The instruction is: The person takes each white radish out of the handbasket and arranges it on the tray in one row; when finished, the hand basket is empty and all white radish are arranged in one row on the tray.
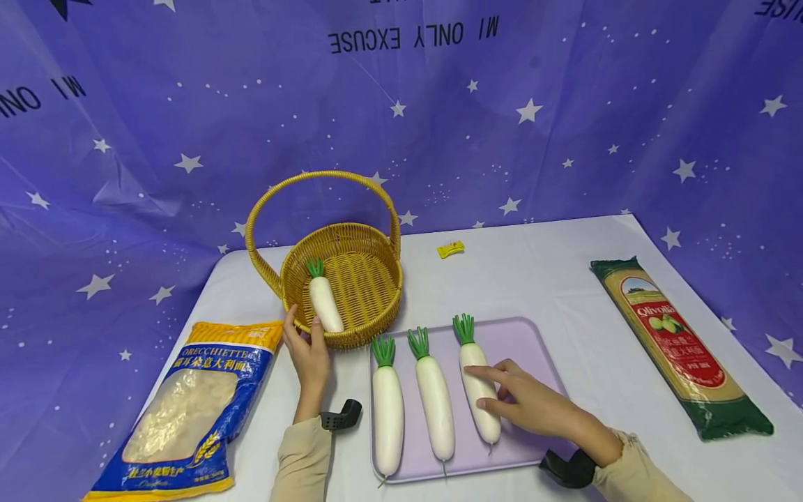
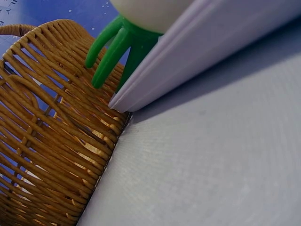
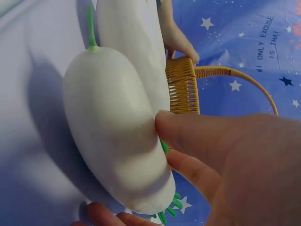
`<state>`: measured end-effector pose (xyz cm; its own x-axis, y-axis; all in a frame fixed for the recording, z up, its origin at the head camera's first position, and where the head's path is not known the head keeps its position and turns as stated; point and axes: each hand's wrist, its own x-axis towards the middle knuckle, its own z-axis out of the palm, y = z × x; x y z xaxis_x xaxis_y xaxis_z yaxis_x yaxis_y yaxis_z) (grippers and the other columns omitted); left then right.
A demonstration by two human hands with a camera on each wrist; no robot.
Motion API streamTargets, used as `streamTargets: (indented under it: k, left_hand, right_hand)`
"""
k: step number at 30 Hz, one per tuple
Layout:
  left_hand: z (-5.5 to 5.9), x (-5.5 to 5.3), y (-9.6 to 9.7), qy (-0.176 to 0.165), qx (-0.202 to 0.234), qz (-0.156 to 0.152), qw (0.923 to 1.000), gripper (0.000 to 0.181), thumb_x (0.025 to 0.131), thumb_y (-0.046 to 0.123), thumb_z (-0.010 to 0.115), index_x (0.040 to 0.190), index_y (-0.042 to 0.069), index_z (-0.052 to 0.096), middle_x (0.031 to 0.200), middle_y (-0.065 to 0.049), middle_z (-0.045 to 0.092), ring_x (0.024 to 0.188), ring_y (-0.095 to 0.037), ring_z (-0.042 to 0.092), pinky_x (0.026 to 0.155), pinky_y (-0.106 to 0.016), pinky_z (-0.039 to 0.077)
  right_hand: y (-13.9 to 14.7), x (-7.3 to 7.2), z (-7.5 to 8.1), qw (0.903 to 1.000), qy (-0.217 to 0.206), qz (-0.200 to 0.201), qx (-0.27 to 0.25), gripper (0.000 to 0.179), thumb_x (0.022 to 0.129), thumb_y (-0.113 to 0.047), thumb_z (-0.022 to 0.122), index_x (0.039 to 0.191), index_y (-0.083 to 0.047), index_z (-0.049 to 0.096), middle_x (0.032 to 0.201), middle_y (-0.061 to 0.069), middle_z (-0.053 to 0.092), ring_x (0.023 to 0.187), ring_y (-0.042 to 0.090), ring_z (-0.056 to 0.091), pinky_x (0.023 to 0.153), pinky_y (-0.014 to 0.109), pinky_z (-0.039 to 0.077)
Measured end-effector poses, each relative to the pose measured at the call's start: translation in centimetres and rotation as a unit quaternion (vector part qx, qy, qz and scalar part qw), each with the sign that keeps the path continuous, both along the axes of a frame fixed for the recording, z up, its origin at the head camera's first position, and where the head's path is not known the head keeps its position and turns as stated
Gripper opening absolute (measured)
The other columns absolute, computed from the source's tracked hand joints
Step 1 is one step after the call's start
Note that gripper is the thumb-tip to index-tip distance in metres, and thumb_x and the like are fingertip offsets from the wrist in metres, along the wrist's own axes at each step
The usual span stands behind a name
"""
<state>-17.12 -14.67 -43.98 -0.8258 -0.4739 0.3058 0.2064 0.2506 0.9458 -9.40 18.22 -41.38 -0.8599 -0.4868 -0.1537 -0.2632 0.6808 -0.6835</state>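
**One radish (image 1: pixel 325 303) in the basket (image 1: pixel 360 338), three on the tray (image 1: pixel 527 348)**

From my head, I'd judge this early going: one white radish lies inside the wicker basket, while the left radish (image 1: pixel 388 418), middle radish (image 1: pixel 435 404) and right radish (image 1: pixel 473 357) are out at the lilac tray. My right hand (image 1: pixel 532 402) has its fingers round the right radish. My left hand (image 1: pixel 309 357) touches the basket's near rim; whether its fingers curl, I can't tell. The white-covered counter (image 1: pixel 533 279) also bears an orecchiette bag (image 1: pixel 188 411), a small yellow packet (image 1: pixel 450 249) and an Olivoilà packet (image 1: pixel 684 345). Behind hangs a purple starry cloth (image 1: pixel 439 146).

At my left wrist, no fingers show; green leaves (image 2: pixel 113 52) overhang the tray's edge beside the basket.

At my right wrist, my thumb and fingers grasp the radish; whether it's lifted, I can't tell.
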Motion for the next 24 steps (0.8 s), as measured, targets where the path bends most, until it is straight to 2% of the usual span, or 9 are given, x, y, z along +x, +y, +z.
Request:
streamTargets:
  k: [6,12,16,24]
  left_hand:
    - [0.0,0.0,0.0,0.003,0.0,-0.001,1.0,0.05,0.091,0.01,0.047,0.136,-0.001,0.028,0.135,-0.029,0.023,0.123,-0.046,0.035,0.097,-0.053,0.035]
    - [0.0,0.1,0.0,-0.003,-0.006,0.001,1.0,0.05,0.091,0.011,0.046,0.137,0.0,0.028,0.134,-0.03,0.024,0.121,-0.045,0.038,0.095,-0.051,0.036]
    - [0.0,0.1,0.1,-0.004,-0.007,0.002,1.0,0.05,0.091,0.011,0.046,0.137,0.001,0.028,0.134,-0.03,0.024,0.121,-0.045,0.038,0.096,-0.051,0.036]
    - [0.1,0.1,0.1,-0.003,-0.009,0.007,0.9999,0.049,0.091,0.011,0.046,0.136,0.001,0.029,0.135,-0.03,0.024,0.121,-0.046,0.037,0.096,-0.052,0.036]
  right_hand:
    - [0.0,-0.3,-0.9,0.9993,0.016,0.004,-0.034,0.052,0.086,-0.041,0.055,0.134,-0.023,0.044,0.1,0.007,0.048,0.074,0.004,0.045,0.06,0.019,0.038]
    - [0.3,-0.2,-1.3,0.998,-0.007,-0.008,-0.062,0.052,0.085,-0.04,0.058,0.133,-0.025,0.044,0.094,0.007,0.046,0.07,0.007,0.044,0.056,0.02,0.038]
    - [0.9,0.1,-1.4,0.9979,-0.023,-0.01,-0.059,0.053,0.085,-0.04,0.058,0.133,-0.025,0.044,0.094,0.007,0.044,0.068,0.007,0.043,0.055,0.02,0.038]
    - [1.7,0.9,-0.9,0.999,-0.017,0.01,-0.04,0.052,0.086,-0.041,0.055,0.134,-0.024,0.044,0.089,0.003,0.044,0.07,0.004,0.041,0.057,0.019,0.036]
